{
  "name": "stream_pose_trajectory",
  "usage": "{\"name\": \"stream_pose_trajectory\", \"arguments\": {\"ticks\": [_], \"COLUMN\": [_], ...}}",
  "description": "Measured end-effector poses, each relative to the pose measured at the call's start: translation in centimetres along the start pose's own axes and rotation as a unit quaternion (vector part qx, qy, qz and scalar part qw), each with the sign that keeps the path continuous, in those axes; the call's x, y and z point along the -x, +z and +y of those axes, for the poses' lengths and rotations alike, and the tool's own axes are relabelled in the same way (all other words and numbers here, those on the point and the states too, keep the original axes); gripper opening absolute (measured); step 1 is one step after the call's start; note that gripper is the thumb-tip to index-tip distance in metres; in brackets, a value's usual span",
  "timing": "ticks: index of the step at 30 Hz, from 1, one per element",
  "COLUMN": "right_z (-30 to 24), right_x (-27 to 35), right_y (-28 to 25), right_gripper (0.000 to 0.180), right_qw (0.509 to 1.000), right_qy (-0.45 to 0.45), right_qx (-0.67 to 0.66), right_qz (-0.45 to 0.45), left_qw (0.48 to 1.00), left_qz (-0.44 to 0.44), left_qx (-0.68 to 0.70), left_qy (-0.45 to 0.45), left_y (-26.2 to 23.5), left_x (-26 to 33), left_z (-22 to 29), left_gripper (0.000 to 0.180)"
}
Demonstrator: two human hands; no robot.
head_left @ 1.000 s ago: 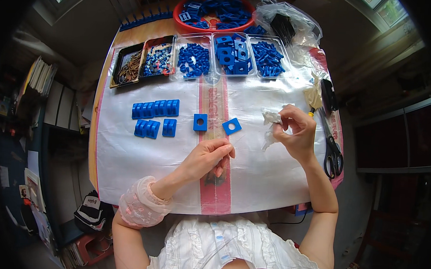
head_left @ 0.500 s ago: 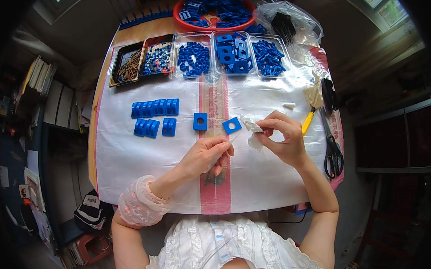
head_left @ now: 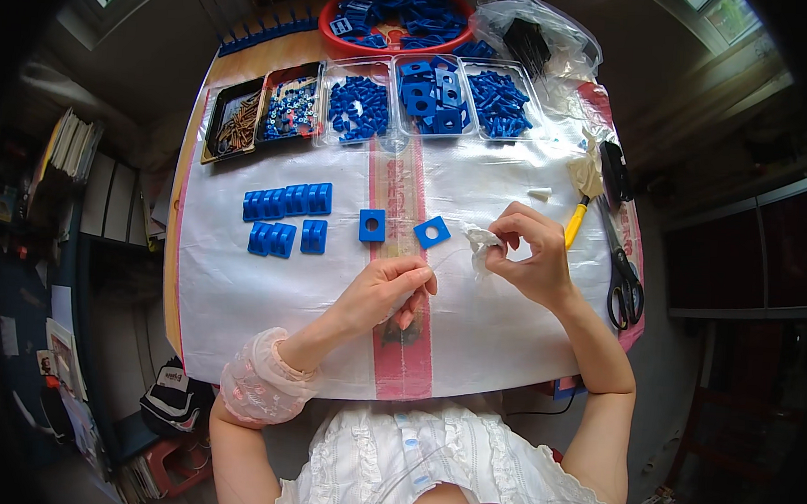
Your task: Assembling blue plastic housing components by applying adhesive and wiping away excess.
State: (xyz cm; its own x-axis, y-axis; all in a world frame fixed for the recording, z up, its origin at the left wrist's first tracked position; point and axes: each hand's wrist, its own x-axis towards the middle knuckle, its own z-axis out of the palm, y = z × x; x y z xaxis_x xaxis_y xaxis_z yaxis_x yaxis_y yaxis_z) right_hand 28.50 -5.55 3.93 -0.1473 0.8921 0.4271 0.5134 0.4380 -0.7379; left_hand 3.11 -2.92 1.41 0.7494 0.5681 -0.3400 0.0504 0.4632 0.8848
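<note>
My right hand (head_left: 533, 257) pinches a crumpled white tissue (head_left: 482, 249) between thumb and fingers, above the sheet. My left hand (head_left: 390, 292) is closed, thumb against forefinger, over the pink stripe. A thin pale strand (head_left: 446, 258) runs from its fingertips towards the tissue; its exact kind is too fine to make out. Just beyond my hands lie two flat blue square pieces, each with a round hole: one straight (head_left: 372, 226), one tilted (head_left: 432, 232). To the left, several blue ribbed blocks (head_left: 287, 202) stand in two short rows.
Along the back are a black tray of screws (head_left: 239, 125), a tray of small nuts (head_left: 292, 107) and clear trays of blue parts (head_left: 363, 99). Behind them stands a red basin (head_left: 324, 29). At right lie a yellow-handled tool (head_left: 575, 224), black scissors (head_left: 625, 291) and a small white piece (head_left: 539, 193).
My right hand has drawn the tissue slightly right, away from the tilted blue square piece. My left hand stays almost where it was.
</note>
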Motion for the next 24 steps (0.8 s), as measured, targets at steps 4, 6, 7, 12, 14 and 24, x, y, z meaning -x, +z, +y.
{"name": "stream_pose_trajectory", "arguments": {"ticks": [4,6,7,12,14,24], "right_z": [0.3,0.7,0.9,1.4,1.0,-0.4], "right_x": [0.1,0.0,0.0,0.0,0.1,0.5], "right_y": [-0.4,-0.1,-0.1,-0.4,-0.2,1.7], "right_gripper": [0.013,0.01,0.009,0.015,0.017,0.028], "right_qw": [0.998,0.988,0.98,0.977,0.973,0.996], "right_qy": [0.052,0.112,0.142,0.154,0.162,0.043], "right_qx": [-0.029,-0.081,-0.107,-0.141,-0.16,-0.082], "right_qz": [0.025,0.069,0.091,0.044,0.037,0.018], "left_qw": [1.0,1.0,1.0,0.999,0.999,0.999], "left_qz": [0.001,0.0,-0.002,0.003,0.006,0.005], "left_qx": [0.003,0.008,0.012,0.035,0.042,0.036], "left_qy": [-0.002,0.0,0.003,0.011,0.009,0.004], "left_y": [-0.2,-0.2,-0.2,-0.4,-0.5,-0.4], "left_x": [0.0,0.0,0.0,-0.1,-0.1,-0.1], "left_z": [0.0,0.1,0.1,0.1,0.1,0.2], "left_gripper": [0.031,0.031,0.032,0.032,0.032,0.031]}}
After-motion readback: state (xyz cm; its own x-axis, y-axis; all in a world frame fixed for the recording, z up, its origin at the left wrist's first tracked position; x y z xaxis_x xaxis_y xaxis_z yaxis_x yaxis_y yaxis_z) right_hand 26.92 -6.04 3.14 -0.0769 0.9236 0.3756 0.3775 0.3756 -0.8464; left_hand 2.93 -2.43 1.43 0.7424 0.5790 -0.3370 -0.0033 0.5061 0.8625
